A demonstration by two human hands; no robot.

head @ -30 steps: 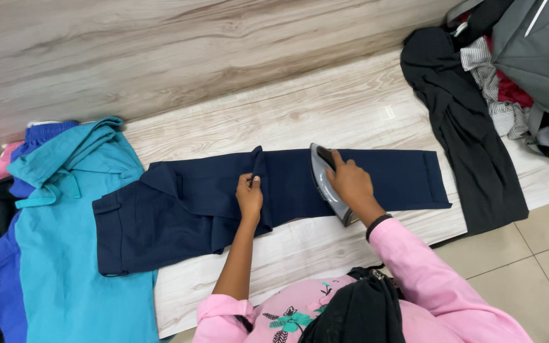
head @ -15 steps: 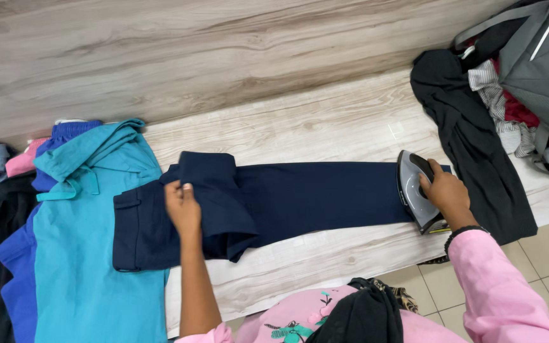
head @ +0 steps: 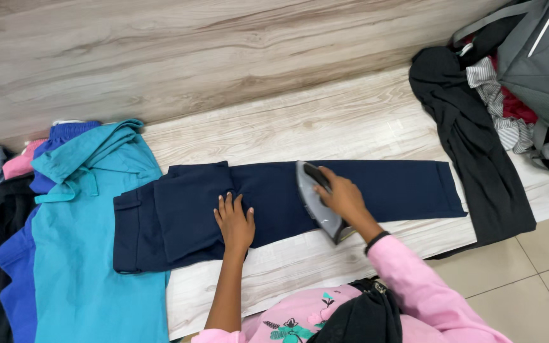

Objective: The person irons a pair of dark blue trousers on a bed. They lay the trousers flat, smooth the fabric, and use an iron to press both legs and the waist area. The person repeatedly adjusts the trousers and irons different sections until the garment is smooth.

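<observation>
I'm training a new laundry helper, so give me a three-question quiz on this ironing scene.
1. True or false: the right hand grips the iron.
2. What does the left hand press on?
A. teal garment
B. navy trousers
C. black garment
3. Which garment lies directly left of the trousers?

Key: 1 true. 2 B, the navy trousers; fingers flat. 3 the teal garment.

The left hand (head: 234, 223) lies flat, palm down, fingers spread and pointing away from the body, forearm bare and nearly straight. The right hand (head: 343, 198) is curled closed in a grip, its pink-sleeved arm bent at the elbow, a dark band at the wrist.
</observation>
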